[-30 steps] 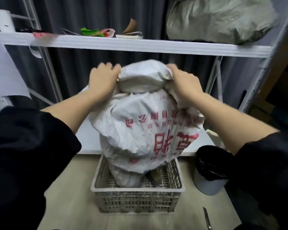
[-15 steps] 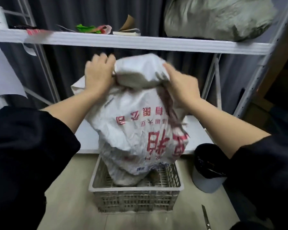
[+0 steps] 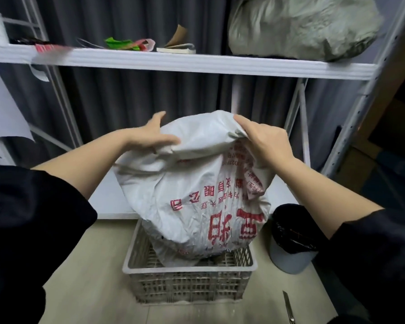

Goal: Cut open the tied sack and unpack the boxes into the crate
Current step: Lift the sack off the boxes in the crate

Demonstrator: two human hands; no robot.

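A white woven sack (image 3: 197,195) with red printed characters hangs upside down, its lower end resting in a pale lattice plastic crate (image 3: 189,284) on the floor. My left hand (image 3: 154,135) lies on the sack's upper left with its fingers spread, pressing on the fabric. My right hand (image 3: 262,139) pinches the bunched fabric at the upper right. A dark box edge (image 3: 216,257) shows in the crate under the sack; other boxes are hidden.
A knife (image 3: 289,309) lies on the floor right of the crate. A grey bin with a black liner (image 3: 290,242) stands close to the crate's right side. A white shelf (image 3: 173,63) overhead carries a large grey bag (image 3: 302,26) and papers.
The sack has dropped lower and bulged out over the crate. My left hand has loosened from a fist grip to spread fingers on top. My right hand still holds the fabric.
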